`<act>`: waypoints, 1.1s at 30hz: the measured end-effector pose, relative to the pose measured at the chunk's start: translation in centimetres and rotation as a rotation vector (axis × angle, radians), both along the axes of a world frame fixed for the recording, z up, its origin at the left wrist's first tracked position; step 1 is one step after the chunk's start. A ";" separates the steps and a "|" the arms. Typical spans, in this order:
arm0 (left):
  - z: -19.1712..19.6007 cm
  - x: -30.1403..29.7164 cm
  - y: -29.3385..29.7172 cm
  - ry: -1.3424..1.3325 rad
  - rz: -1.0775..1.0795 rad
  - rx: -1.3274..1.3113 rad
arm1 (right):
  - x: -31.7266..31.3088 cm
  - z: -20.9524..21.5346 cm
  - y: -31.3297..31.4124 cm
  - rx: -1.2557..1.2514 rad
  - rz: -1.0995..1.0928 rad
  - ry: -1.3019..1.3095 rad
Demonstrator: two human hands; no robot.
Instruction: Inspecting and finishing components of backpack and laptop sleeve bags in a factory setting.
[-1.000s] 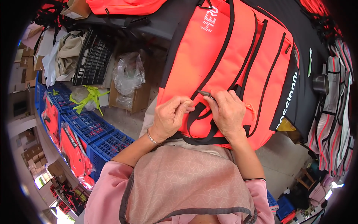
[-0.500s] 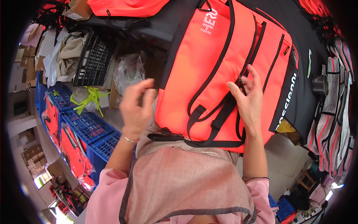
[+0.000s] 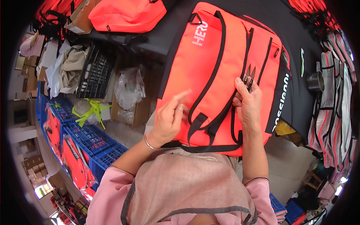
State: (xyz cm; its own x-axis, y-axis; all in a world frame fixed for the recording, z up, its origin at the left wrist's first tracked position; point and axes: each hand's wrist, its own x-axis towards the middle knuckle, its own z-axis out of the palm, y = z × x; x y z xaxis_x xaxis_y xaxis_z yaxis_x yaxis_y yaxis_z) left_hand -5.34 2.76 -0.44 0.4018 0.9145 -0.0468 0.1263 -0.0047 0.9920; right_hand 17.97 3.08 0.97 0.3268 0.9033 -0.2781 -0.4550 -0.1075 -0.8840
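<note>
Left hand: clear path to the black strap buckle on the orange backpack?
Probably yes. The left hand hovers open just left of the black strap buckle on the orange backpack, nothing between them; the right hand with small snips sits further right.

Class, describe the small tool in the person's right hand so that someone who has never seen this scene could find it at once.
Start at the big orange backpack lying on the dark table. On its right half rests the right hand, and the thread snips poke out above its fingers. Their two short, pointed metal blades set them apart from the black straps alongside.
</note>
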 end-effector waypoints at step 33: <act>-1.4 9.2 11.3 0.081 -0.549 -0.369 | 4.4 0.9 0.8 0.107 -0.134 -1.237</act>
State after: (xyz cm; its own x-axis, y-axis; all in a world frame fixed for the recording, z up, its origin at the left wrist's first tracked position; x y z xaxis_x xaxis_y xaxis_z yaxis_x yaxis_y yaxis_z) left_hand 3.84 14.09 -1.84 0.7867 0.4965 -0.3669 0.2765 0.2481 0.9284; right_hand 22.34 3.91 1.83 0.4075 0.8420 0.3535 0.6851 -0.0259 -0.7280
